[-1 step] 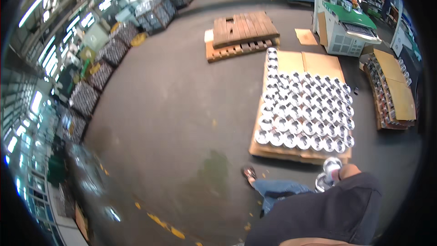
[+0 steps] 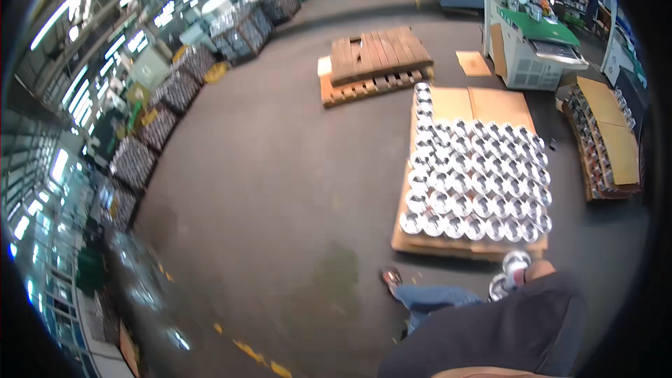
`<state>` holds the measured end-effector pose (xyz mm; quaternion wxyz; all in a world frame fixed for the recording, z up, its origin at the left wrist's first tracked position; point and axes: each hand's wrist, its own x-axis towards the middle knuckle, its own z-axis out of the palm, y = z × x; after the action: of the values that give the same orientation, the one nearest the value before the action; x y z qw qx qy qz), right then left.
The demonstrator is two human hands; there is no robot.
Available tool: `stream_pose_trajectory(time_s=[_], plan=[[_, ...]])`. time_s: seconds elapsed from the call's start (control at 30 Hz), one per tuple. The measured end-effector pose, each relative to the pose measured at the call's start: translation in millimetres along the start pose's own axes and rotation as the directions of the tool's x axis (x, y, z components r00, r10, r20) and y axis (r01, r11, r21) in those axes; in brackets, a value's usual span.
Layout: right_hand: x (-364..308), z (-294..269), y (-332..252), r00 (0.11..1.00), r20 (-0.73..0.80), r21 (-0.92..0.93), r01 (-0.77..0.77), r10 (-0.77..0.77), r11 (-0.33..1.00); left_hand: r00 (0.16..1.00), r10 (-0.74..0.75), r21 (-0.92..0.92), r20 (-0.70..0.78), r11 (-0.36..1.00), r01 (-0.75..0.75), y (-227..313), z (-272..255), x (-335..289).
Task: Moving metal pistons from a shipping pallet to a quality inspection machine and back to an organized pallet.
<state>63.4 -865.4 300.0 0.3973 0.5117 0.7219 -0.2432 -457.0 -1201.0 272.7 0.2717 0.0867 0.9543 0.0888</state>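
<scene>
My right arm (image 2: 540, 269), its dark sleeve ending above the bare skin, reaches down at the lower right. The right hand (image 2: 519, 277), in what looks like a pale glove, is small and partly hidden by the arm. It grips shiny silver ring-shaped metal parts (image 2: 516, 260), one to either side of the hand. Just beyond is a low stack with a cardboard sheet (image 2: 448, 103) on top, bearing rows of similar silver ring parts (image 2: 476, 185). One single column of rings runs farther back along its left side. My left hand is out of view.
A wooden pallet stack (image 2: 378, 59) lies beyond the cardboard. At the right are another cardboard-layered stack of parts (image 2: 612, 133) and a grey-white cabinet (image 2: 535, 63) with a green top. Wire-mesh bins (image 2: 133, 162) line the left. My shoe (image 2: 390, 280) is on the grey floor.
The view has shifted slightly, so the cardboard stack and pallets appear a little lower and farther right. My right hand still holds the silver ring parts.
</scene>
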Motion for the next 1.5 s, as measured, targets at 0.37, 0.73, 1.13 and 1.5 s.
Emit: stream_pose_trajectory(time_s=[0.37,0.73,1.13,1.5], plan=[[113.1,-174.3,-237.6,0.971,-0.226,0.404,0.026,0.072,0.914,0.991,-0.083,0.197,0.106,0.979,0.061,113.5,-125.6,229.1],[193.4,-297.0,-357.6,0.952,-0.223,0.612,-0.031,0.21,0.791,0.982,-0.107,0.071,0.154,0.993,0.097,231.0,-216.4,518.6],[232.6,-384.0,-398.9,0.748,0.405,0.74,-0.606,0.526,0.293,0.885,0.229,0.579,0.406,0.685,-0.443,591.8,-234.2,697.9],[366.7,-565.1,-343.3,0.64,0.361,0.894,-0.445,0.678,-0.056,0.631,0.669,0.645,0.394,0.288,-0.708,1040.2,-156.9,659.5]])
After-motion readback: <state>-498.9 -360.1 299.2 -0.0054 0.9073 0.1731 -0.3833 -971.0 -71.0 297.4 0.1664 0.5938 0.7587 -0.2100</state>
